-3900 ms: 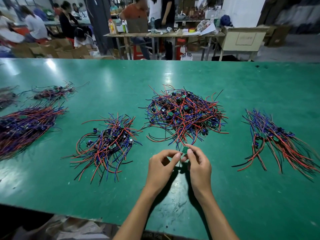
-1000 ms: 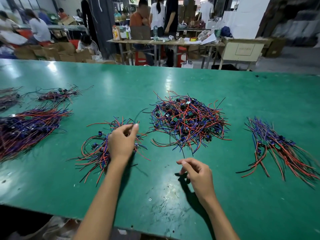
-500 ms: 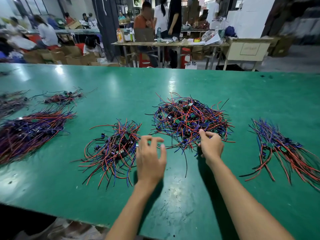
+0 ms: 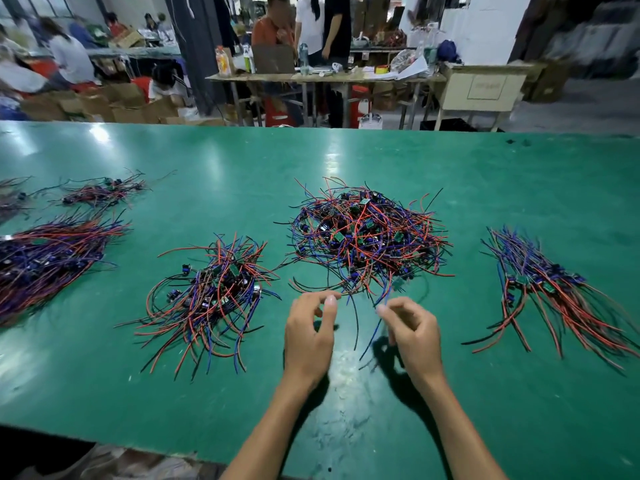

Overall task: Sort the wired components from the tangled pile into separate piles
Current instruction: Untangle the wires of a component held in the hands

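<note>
Just beyond both hands, tangled pile (image 4: 369, 237) is sitting big; right hand (image 4: 412, 327) is pinching one component's wires (image 4: 382, 299), left hand (image 4: 310, 329) hovering loosely curled, sorted piles (image 4: 211, 292) flanking.

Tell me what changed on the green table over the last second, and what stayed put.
The left hand came off the pile left of centre and swung back beside the right hand. The right hand reached to the tangled pile, then drew back pinching a blue wire whose small green board trails at the pile's edge. The other piles stayed put.
</note>
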`<state>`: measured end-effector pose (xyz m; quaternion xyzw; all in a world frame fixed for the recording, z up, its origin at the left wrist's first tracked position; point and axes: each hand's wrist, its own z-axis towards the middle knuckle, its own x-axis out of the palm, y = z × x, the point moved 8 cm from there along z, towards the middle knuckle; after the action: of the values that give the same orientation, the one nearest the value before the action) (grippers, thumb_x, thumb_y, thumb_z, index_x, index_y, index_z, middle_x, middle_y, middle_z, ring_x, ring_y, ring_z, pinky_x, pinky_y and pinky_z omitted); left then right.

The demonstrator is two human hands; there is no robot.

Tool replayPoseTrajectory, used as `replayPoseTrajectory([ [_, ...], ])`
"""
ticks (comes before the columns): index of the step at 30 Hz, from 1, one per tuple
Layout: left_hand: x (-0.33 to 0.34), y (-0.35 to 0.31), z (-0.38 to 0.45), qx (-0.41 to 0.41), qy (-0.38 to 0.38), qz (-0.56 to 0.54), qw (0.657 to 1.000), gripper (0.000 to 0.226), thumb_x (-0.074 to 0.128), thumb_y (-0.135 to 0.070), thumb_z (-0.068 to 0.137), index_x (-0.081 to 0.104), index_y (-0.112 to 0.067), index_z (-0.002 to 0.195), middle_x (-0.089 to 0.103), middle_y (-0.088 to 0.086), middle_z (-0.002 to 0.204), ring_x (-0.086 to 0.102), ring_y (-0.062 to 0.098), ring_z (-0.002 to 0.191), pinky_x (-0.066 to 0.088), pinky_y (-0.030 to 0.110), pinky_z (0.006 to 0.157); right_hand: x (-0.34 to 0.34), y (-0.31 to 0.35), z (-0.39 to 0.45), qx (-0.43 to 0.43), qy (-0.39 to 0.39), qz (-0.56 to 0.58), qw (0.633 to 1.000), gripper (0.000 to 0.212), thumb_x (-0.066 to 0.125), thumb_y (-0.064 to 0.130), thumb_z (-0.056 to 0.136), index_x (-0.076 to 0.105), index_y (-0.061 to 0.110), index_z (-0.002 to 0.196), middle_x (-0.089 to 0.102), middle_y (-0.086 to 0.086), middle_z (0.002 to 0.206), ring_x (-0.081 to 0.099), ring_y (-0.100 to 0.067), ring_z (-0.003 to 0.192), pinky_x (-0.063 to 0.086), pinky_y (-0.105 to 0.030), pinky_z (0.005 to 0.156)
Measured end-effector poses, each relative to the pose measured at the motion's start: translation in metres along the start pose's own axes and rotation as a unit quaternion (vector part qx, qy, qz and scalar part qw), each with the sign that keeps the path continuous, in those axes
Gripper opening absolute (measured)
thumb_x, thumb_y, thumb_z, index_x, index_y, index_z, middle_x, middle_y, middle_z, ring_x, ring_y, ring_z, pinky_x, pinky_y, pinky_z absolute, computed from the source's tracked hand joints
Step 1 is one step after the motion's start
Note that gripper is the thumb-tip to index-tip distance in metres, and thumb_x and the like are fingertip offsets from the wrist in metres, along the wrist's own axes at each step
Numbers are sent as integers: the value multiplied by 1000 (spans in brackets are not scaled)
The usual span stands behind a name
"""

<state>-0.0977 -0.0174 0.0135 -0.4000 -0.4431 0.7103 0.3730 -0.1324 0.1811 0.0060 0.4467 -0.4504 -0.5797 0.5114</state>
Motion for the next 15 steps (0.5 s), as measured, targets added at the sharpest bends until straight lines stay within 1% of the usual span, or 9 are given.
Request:
replayPoseTrajectory([
  [2, 8, 7, 1, -52, 45, -50, 996, 41, 46, -53, 96, 77, -28, 101, 73, -13, 94, 68, 13, 93, 59, 32, 79, 8, 5, -11, -28, 53, -12, 998, 15, 75, 23, 90, 68, 16, 78, 49, 4, 52, 42, -11, 49, 34, -27, 49],
  [4, 16, 11, 1, -88, 93, -87, 988, 41, 49, -49, 97, 79, -21, 102, 77, -5, 93, 71, 14, 89, 58, 36, 84, 15, 9, -19, -43, 103, -39, 993, 15, 73, 31, 90, 70, 17, 84, 50, 5, 53, 41, -10, 50, 33, -29, 48],
  [6, 21, 9, -3, -101, 132, -134, 977, 38, 55, -44, 98, 80, -16, 101, 78, 0, 92, 70, 7, 80, 58, 28, 78, 22, 11, -22, -55, 142, -63, 986, 16, 73, 33, 90, 73, 17, 87, 52, 10, 53, 41, -6, 48, 32, -24, 48],
  [7, 22, 8, -4, -103, 143, -153, 972, 33, 59, -40, 98, 80, -14, 101, 78, 3, 90, 70, 7, 77, 57, 27, 76, 25, 11, -23, -55, 153, -69, 984, 15, 74, 33, 89, 75, 18, 87, 53, 13, 53, 40, -4, 47, 32, -20, 48],
  [8, 21, 8, -4, -103, 148, -162, 970, 27, 64, -36, 96, 80, -14, 100, 78, 5, 90, 70, 9, 78, 58, 30, 77, 27, 11, -24, -53, 162, -72, 983, 14, 75, 34, 87, 76, 21, 86, 54, 13, 53, 38, -2, 46, 31, -17, 48],
  [9, 19, 8, -3, -102, 149, -162, 970, 22, 68, -32, 93, 80, -15, 100, 78, 7, 90, 71, 13, 81, 59, 36, 79, 29, 11, -24, -49, 170, -74, 981, 14, 76, 37, 85, 77, 24, 85, 55, 13, 53, 37, -1, 47, 30, -16, 48],
  [10, 17, 8, -3, -102, 150, -162, 970, 18, 71, -29, 91, 81, -16, 98, 78, 8, 90, 71, 16, 82, 59, 38, 80, 31, 10, -25, -47, 177, -79, 980, 16, 77, 42, 83, 78, 26, 84, 57, 13, 54, 38, -1, 47, 30, -15, 49],
  [13, 18, 6, -6, -117, 177, -187, 959, 15, 70, -25, 93, 82, -17, 92, 79, 7, 87, 72, 13, 77, 58, 26, 71, 29, 7, -24, -38, 170, -112, 978, 28, 77, 56, 75, 78, 28, 77, 64, 12, 59, 46, 0, 50, 35, -15, 54],
  [15, 19, 5, -7, -110, 192, -171, 960, 10, 74, -22, 91, 82, -17, 93, 79, 8, 88, 71, 14, 79, 57, 28, 74, 29, 5, -23, -41, 165, -138, 976, 30, 77, 59, 71, 76, 29, 71, 62, 11, 58, 44, -1, 53, 35, -22, 55],
])
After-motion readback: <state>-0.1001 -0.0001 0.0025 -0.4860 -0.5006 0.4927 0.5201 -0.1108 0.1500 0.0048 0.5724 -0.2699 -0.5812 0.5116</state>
